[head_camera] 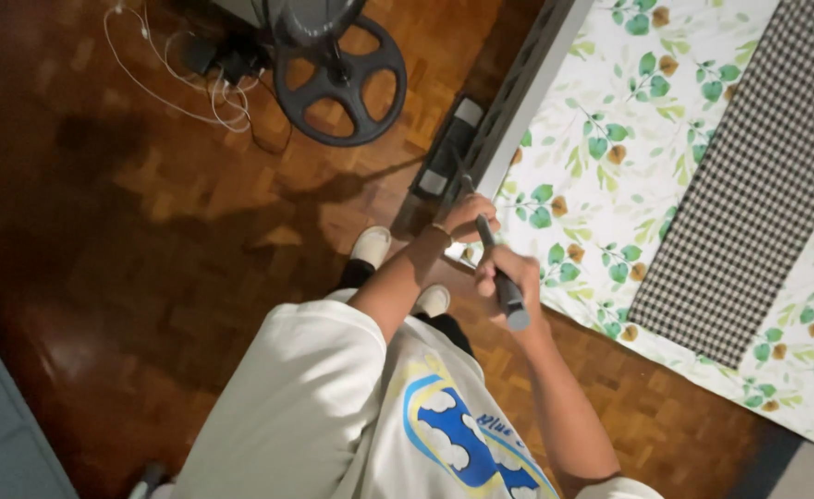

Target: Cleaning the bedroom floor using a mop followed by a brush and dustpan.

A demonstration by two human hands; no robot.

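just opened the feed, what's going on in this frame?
A person in a white printed T-shirt stands on a parquet floor beside a bed with a leaf-print sheet. Both hands grip a mop handle: the left hand lower down, the right hand near the grey top end. The flat mop head lies on the floor along the bed frame. A checked cloth lies across the bed, and a fan base with cables stands further off.

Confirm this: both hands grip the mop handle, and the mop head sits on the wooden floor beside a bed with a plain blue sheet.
Not quite. The head view shows both hands, left and right, on the mop handle, mop head on the wooden floor, but the bed sheet is white with green leaves.
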